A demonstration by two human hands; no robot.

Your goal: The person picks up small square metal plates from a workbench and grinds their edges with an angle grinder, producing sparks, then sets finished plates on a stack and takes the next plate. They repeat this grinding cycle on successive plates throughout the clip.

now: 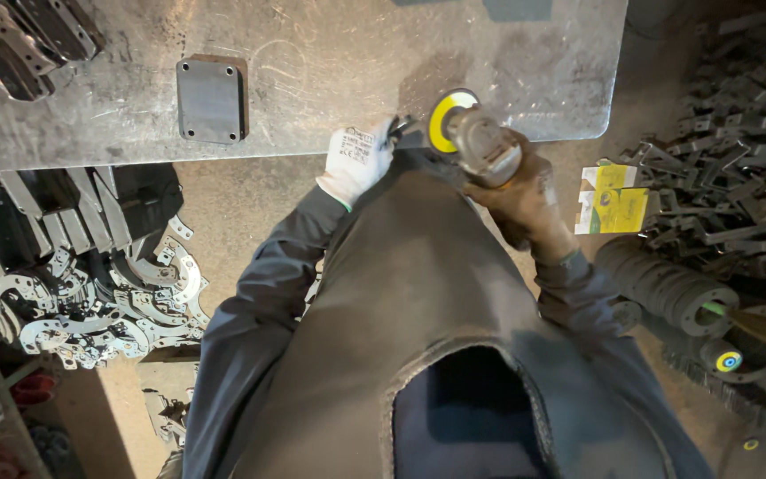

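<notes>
My left hand point(358, 160), in a white glove, holds a small dark metal piece point(398, 130) against the near edge of the steel workbench point(330, 62). My right hand point(525, 200), in a brown glove, grips an angle grinder point(482, 146) with a yellow-backed disc point(447, 117). The disc sits right beside the metal piece at the bench edge. A dark apron covers my front below both hands.
A dark square plate with corner holes point(211, 99) lies on the bench. Heaps of cut metal parts lie on the floor at left point(90, 284) and right point(738, 160). A yellow-green box point(613, 199) and a stack of discs point(667, 288) sit at right.
</notes>
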